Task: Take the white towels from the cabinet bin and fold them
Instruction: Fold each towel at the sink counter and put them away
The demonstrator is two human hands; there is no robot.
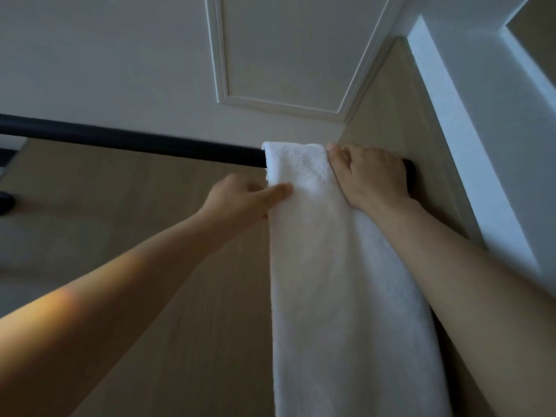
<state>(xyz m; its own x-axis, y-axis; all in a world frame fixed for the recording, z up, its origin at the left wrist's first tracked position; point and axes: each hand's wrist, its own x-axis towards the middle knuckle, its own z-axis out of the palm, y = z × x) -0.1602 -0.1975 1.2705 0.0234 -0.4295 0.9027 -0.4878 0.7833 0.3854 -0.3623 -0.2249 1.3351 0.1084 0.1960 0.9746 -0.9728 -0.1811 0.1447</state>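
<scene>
A white towel (325, 266) hangs folded lengthwise over a black rod (135, 142) near the rod's right end, and its long strip drops down out of view at the bottom. My left hand (243, 200) pinches the towel's left edge just below the rod, thumb on the front. My right hand (370, 176) lies at the towel's right edge, its fingers curled over the rod and the cloth there.
The rod runs from the left edge to a beige wood side panel (400, 121) on the right. Behind it is a beige back panel (150, 251). Above are a white moulded ceiling panel (285, 49) and a white frame (469, 121).
</scene>
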